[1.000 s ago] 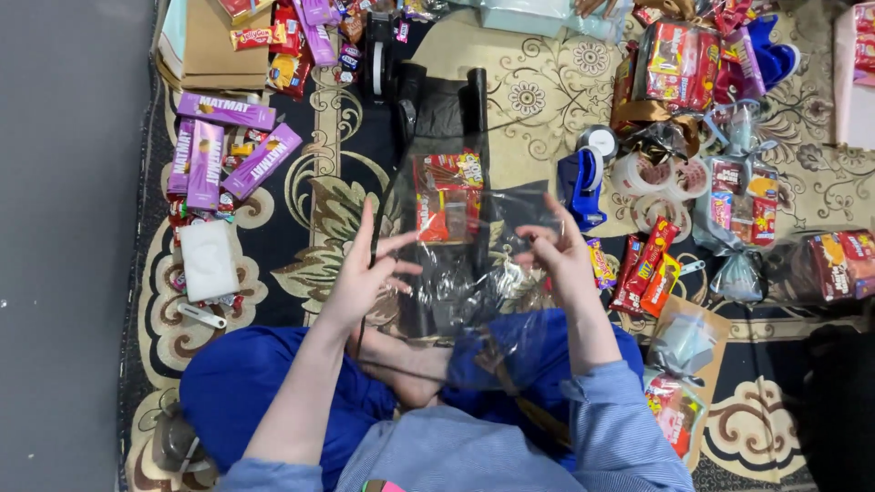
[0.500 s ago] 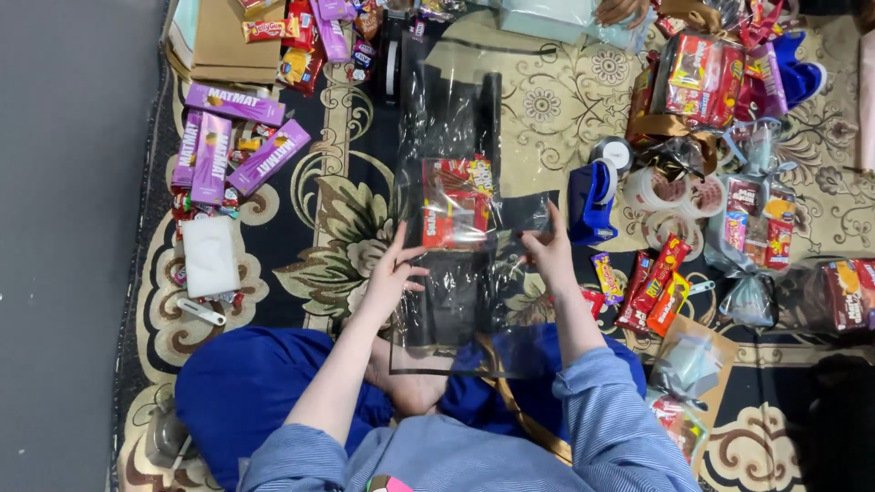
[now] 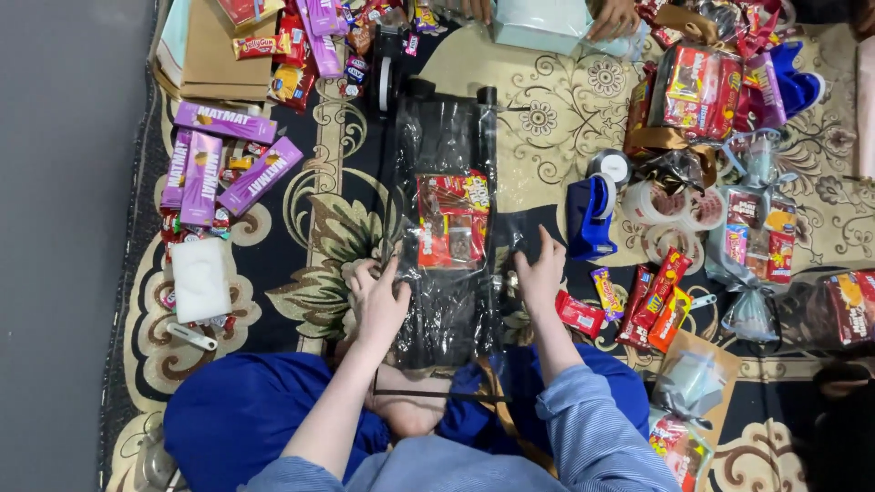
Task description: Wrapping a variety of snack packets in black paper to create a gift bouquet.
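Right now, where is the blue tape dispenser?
In the head view, the blue tape dispenser stands on the carpet just beyond the right hand, between the clear bag and the tape rolls.

The clear plastic sheet point(image 3: 448, 228) is thin, glossy film, crinkled and catching the light, with shiny red foil-like snack packets point(image 3: 451, 220) showing through it. The left hand point(image 3: 381, 301) and right hand point(image 3: 540, 273) press on its slick surface. Beneath lies a patterned carpet point(image 3: 565, 118) of matt, woven cloth. The purple chocolate boxes point(image 3: 219, 164) look like smooth printed card with a slight sheen. The blue tape dispenser point(image 3: 591, 214) is hard, glossy plastic. The brown paper bags point(image 3: 214, 59) are dull and flat, and the white block point(image 3: 200, 280) looks soft and matt, like foam
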